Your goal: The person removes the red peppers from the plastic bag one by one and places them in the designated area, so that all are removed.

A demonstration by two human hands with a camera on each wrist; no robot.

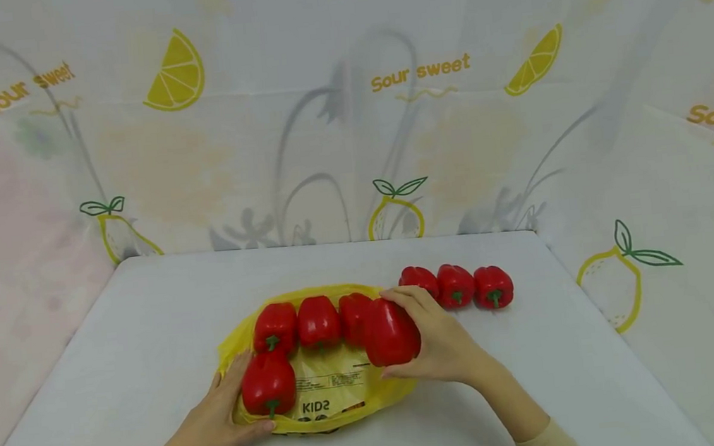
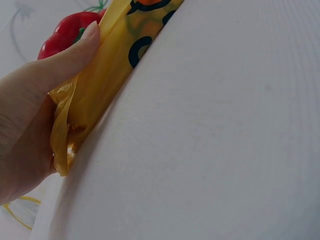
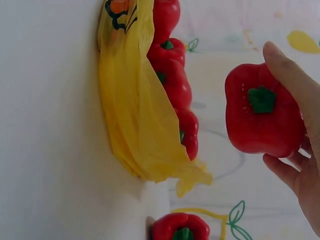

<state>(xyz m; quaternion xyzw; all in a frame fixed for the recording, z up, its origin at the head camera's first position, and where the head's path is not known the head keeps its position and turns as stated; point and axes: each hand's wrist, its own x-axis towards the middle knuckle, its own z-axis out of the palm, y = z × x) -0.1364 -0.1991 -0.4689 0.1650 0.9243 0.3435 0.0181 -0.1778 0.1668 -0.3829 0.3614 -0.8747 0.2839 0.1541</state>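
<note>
A yellow plastic bag (image 1: 330, 420) lies on the table with its mouth spread wide and printing showing inside. Several red bell peppers sit in it, among them one at the near left (image 1: 268, 384) and one at the back (image 1: 319, 322). My left hand (image 1: 223, 413) grips the bag's left side, its thumb along the near rim beside the near-left pepper. In my right hand (image 1: 433, 337) is another red bell pepper (image 3: 262, 112), held between thumb and fingers above the bag's right side, stem facing the wrist camera.
Three loose red bell peppers stand in a row at the back right; the rightmost pepper (image 1: 494, 287) is fully visible, the left one partly behind my right hand. A lemon-printed cloth (image 1: 349, 131) hangs behind the white table (image 1: 165, 289).
</note>
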